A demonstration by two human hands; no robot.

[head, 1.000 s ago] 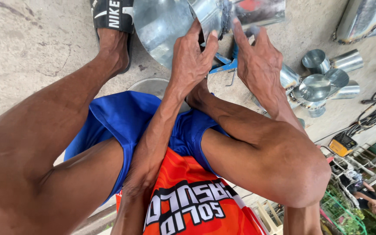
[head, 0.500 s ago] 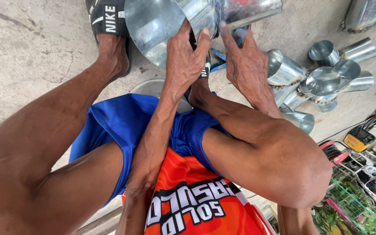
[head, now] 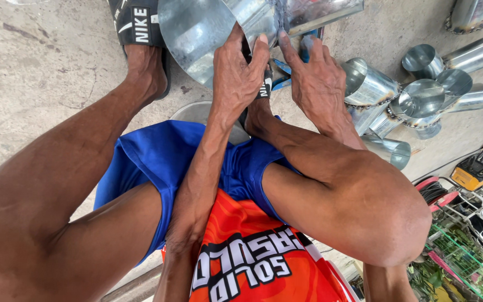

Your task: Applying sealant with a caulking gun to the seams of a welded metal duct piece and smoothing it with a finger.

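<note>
Left hand (head: 236,72) and right hand (head: 317,84) both clamp galvanised sheet-metal piece (head: 197,31); seam apparently unfinished; finished funnels (head: 420,95) piled at 3 o'clock.

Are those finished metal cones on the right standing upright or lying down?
Lying down: the metal cones rest on their sides on the concrete floor, open mouths showing.

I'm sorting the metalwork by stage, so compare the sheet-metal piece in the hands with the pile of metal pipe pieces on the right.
The sheet-metal piece is a broad, open curved sheet; the pipe pieces are closed round tubes. The sheet-metal piece is pressed by the left hand and right hand; the pipe pieces lie untouched on the concrete floor. It is one piece; they are many. Both are shiny grey metal.
</note>
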